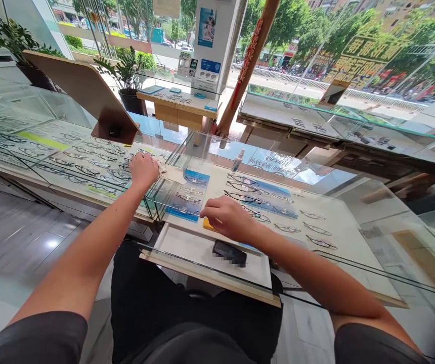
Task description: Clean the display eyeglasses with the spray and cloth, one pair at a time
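Observation:
My left hand (144, 169) is closed over the glass counter on the left. A crumpled whitish cloth (161, 167) shows at its finger side and appears to be in its grip. Above the glass near the middle is my right hand (227, 216), with its fingers curled together; what they hold, if anything, is hidden. An orange-yellow item (210, 225) lies just below those fingers. Under the glass around my right hand, several eyeglass frames (246, 197) lie in rows, some on blue cards (197, 179). A small spray bottle (237, 160) stands upright beyond my right hand.
A pulled-out drawer (187, 247) before my lap holds a black object (229, 253), partly blurred out. On the left counter stands a tilted mirror or panel (84, 91), above more eyeglasses (99, 162). Glass edges run between the counters. Further back are a potted plant (126, 76) and window displays.

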`<state>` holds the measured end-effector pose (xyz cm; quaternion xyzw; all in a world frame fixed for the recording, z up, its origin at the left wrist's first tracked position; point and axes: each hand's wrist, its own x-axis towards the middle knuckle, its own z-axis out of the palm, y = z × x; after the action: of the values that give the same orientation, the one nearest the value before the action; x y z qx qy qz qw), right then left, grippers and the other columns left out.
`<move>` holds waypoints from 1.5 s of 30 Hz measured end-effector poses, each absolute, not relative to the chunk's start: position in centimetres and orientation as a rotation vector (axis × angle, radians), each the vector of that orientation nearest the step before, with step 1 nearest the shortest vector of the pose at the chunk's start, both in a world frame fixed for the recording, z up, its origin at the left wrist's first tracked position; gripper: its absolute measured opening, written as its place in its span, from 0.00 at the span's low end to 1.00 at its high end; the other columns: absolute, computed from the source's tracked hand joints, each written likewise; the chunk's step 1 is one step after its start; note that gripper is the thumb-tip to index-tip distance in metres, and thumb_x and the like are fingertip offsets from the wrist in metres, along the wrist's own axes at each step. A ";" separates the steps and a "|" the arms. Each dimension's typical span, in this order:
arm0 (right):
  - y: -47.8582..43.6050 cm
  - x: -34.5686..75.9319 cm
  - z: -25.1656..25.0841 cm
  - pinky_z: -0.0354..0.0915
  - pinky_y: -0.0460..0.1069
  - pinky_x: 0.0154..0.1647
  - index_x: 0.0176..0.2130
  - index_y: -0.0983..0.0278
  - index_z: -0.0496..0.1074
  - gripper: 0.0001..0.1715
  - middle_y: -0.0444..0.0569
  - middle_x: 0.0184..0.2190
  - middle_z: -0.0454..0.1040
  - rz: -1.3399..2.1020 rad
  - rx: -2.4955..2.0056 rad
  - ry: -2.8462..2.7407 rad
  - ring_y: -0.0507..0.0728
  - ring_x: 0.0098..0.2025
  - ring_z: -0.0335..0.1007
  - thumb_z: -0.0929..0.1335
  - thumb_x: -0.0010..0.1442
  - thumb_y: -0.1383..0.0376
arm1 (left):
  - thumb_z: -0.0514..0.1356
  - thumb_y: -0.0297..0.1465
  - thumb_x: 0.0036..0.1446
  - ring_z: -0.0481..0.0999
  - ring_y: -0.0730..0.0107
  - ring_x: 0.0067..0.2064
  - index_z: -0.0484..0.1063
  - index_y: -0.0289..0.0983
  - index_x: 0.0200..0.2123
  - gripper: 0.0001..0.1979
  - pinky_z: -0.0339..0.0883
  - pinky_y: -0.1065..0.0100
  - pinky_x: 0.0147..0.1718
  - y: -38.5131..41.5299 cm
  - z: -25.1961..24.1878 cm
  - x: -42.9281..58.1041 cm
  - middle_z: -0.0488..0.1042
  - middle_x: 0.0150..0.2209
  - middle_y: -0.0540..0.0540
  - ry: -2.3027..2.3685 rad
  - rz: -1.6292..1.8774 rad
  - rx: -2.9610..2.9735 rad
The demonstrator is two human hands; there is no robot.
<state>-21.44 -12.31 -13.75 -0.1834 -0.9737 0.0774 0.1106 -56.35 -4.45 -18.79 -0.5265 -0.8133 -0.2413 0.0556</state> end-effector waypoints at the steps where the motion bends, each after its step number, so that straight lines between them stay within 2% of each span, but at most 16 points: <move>1: -13.1 -22.2 -14.7 0.65 0.55 0.49 0.50 0.58 0.81 0.19 0.52 0.46 0.84 0.236 -0.485 -2.929 0.60 0.42 0.76 0.63 0.71 0.74 | 0.50 0.37 0.70 0.69 0.26 0.65 0.75 0.28 0.61 0.26 0.63 0.39 0.62 -4.5 -18.8 -56.3 0.72 0.63 0.17 -2.472 -0.751 -1.580; 5: -14.7 -24.8 -18.5 0.63 0.54 0.44 0.46 0.61 0.81 0.18 0.53 0.45 0.83 0.174 -0.454 -3.179 0.59 0.39 0.77 0.65 0.68 0.78 | 0.47 0.36 0.72 0.69 0.25 0.65 0.75 0.28 0.61 0.26 0.63 0.36 0.60 -4.6 -18.7 -56.3 0.71 0.64 0.16 -2.515 -0.824 -1.486; 8: -15.2 -26.2 -20.6 0.62 0.54 0.41 0.47 0.62 0.79 0.20 0.55 0.45 0.82 0.131 -0.450 -3.259 0.59 0.39 0.78 0.65 0.66 0.80 | 0.50 0.45 0.74 0.70 0.27 0.64 0.75 0.33 0.58 0.26 0.63 0.38 0.61 -4.4 -18.6 -56.2 0.73 0.62 0.20 -2.480 -0.878 -1.498; 10: -15.4 -26.8 -22.0 0.62 0.53 0.38 0.49 0.61 0.79 0.21 0.55 0.46 0.83 0.233 -0.483 -3.262 0.59 0.39 0.79 0.66 0.65 0.80 | 0.57 0.52 0.70 0.69 0.29 0.64 0.74 0.36 0.56 0.27 0.63 0.40 0.63 -4.3 -18.7 -56.2 0.73 0.61 0.24 -2.381 -0.857 -1.629; 12: -15.2 -27.2 -23.6 0.62 0.52 0.37 0.50 0.59 0.79 0.21 0.52 0.46 0.83 0.363 -0.566 -3.235 0.59 0.39 0.80 0.66 0.66 0.79 | 0.64 0.50 0.64 0.69 0.29 0.65 0.74 0.36 0.56 0.27 0.62 0.41 0.64 -4.1 -18.9 -56.3 0.73 0.61 0.25 -2.309 -0.800 -1.738; 14: -14.5 -27.4 -25.3 0.64 0.52 0.37 0.51 0.57 0.80 0.21 0.50 0.45 0.84 0.431 -0.677 -3.192 0.59 0.40 0.80 0.67 0.68 0.77 | 0.66 0.44 0.63 0.68 0.29 0.65 0.73 0.35 0.56 0.25 0.61 0.40 0.64 -4.1 -19.1 -56.4 0.72 0.61 0.25 -2.325 -0.781 -1.735; 16: -13.1 -27.7 -26.7 0.67 0.52 0.42 0.53 0.56 0.79 0.17 0.49 0.47 0.85 0.438 -0.795 -3.125 0.60 0.43 0.81 0.67 0.72 0.72 | 0.63 0.39 0.65 0.68 0.28 0.66 0.72 0.35 0.57 0.21 0.60 0.38 0.64 -4.1 -19.2 -56.5 0.71 0.62 0.24 -2.389 -0.821 -1.631; 19: -10.2 -28.4 -28.0 0.69 0.55 0.56 0.55 0.58 0.78 0.11 0.54 0.54 0.83 0.407 -0.965 -2.996 0.64 0.56 0.78 0.69 0.75 0.63 | 0.58 0.32 0.68 0.66 0.28 0.67 0.71 0.35 0.57 0.17 0.58 0.36 0.64 -4.3 -19.2 -56.5 0.70 0.64 0.23 -2.456 -0.906 -1.412; 22: -7.3 -29.7 -28.7 0.64 0.60 0.67 0.57 0.63 0.76 0.18 0.62 0.61 0.77 0.339 -1.107 -2.872 0.69 0.64 0.70 0.72 0.71 0.59 | 0.57 0.31 0.68 0.65 0.29 0.67 0.71 0.35 0.57 0.16 0.58 0.37 0.63 -4.5 -18.8 -56.3 0.69 0.65 0.25 -2.417 -0.972 -1.333; 24: -5.8 -30.6 -29.1 0.61 0.60 0.70 0.59 0.65 0.73 0.24 0.64 0.63 0.75 0.311 -1.157 -2.821 0.70 0.66 0.66 0.73 0.69 0.58 | 0.58 0.33 0.68 0.65 0.29 0.67 0.72 0.35 0.55 0.15 0.58 0.38 0.62 -4.6 -18.6 -56.1 0.71 0.63 0.25 -2.349 -0.994 -1.405; 27: -4.4 -31.7 -30.1 0.59 0.61 0.71 0.60 0.66 0.71 0.28 0.64 0.62 0.75 0.287 -1.208 -2.803 0.72 0.66 0.65 0.75 0.65 0.58 | 0.57 0.33 0.68 0.67 0.29 0.64 0.73 0.35 0.52 0.13 0.57 0.39 0.60 -4.6 -18.5 -56.0 0.74 0.59 0.27 -2.283 -1.006 -1.524; 34: -3.5 -33.0 -31.7 0.58 0.61 0.68 0.57 0.68 0.71 0.26 0.66 0.60 0.76 0.220 -1.280 -2.819 0.73 0.64 0.66 0.74 0.64 0.60 | 0.56 0.35 0.70 0.75 0.42 0.53 0.73 0.36 0.49 0.11 0.54 0.46 0.58 -4.5 -18.5 -56.0 0.79 0.46 0.36 -2.283 -0.989 -1.562; 41: -2.7 -34.3 -32.7 0.55 0.61 0.70 0.57 0.68 0.72 0.20 0.66 0.58 0.79 0.149 -1.319 -2.801 0.72 0.62 0.69 0.70 0.67 0.65 | 0.56 0.34 0.69 0.76 0.44 0.51 0.71 0.39 0.45 0.07 0.55 0.47 0.59 -4.2 -18.9 -56.1 0.79 0.46 0.37 -2.222 -0.999 -1.590; 45: -2.5 -34.7 -33.2 0.57 0.62 0.70 0.56 0.68 0.73 0.18 0.66 0.57 0.81 0.125 -1.337 -2.780 0.71 0.63 0.70 0.69 0.67 0.69 | 0.58 0.33 0.68 0.74 0.42 0.55 0.70 0.39 0.45 0.06 0.58 0.46 0.60 -4.0 -19.1 -56.5 0.78 0.49 0.35 -2.183 -1.022 -1.599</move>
<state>-34.71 -2.48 -33.18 -0.4331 -0.9000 0.0405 0.0272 -56.48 -4.03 -19.07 -0.5487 -0.7488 -0.3504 0.1242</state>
